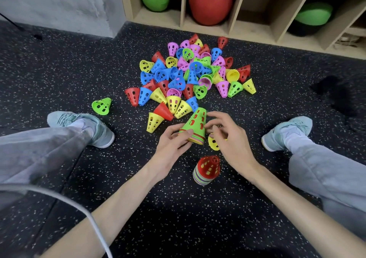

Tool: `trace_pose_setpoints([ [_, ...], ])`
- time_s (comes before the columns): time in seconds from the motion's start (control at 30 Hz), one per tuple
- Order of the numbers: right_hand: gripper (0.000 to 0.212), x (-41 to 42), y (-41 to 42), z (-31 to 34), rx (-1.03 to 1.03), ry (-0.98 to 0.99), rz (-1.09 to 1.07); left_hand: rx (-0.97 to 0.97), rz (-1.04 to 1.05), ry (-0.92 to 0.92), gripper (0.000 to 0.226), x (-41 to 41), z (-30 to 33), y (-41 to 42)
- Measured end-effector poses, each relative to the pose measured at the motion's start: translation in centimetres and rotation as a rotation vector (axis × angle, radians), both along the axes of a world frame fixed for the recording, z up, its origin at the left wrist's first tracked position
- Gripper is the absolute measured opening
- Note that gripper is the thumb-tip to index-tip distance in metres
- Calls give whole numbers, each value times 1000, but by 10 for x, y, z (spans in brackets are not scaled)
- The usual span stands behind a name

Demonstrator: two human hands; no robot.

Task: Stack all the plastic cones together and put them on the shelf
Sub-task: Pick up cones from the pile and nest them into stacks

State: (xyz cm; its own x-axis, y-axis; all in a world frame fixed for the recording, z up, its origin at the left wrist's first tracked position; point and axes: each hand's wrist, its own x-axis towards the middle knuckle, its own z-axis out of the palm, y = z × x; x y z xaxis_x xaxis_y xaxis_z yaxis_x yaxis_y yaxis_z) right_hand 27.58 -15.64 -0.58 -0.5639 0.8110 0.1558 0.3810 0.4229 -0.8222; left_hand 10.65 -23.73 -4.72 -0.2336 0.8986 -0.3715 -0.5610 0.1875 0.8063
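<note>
A lone green cone [101,105] lies on its side on the speckled floor [59,63] beside the left shoe [83,125], well left of the heap of loose cones [190,75] spread before the shelf [233,29]. The left hand [172,144] grips the rim end of a tilted, green-topped stack [195,126], thumb curled over its base. The right hand [227,136] has curled fingers touching that stack's right side and seemingly pinching a yellow cone [213,143] beneath the palm, while a red-topped stack [207,169] stands upright just below, near the right wrist.
</note>
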Motion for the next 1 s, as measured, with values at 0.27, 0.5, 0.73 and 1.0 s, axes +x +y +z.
trace_pose_setpoints([
  [0.27, 55, 14, 22, 1, -375, -7, 11, 66, -135, 440, 62, 25, -1, -4],
  [0.5, 60, 36, 13, -8, -285, -61, 47, 125, -226, 647, 79, 41, -22, -1],
  [0.73, 56, 59, 6, -33, -287, -173, 33, 84, -340, 759, 90, 57, -51, -2],
  [1.0, 45, 60, -4, -53, -212, -363, 84, 12, -433, 894, 74, 56, -72, -5],
])
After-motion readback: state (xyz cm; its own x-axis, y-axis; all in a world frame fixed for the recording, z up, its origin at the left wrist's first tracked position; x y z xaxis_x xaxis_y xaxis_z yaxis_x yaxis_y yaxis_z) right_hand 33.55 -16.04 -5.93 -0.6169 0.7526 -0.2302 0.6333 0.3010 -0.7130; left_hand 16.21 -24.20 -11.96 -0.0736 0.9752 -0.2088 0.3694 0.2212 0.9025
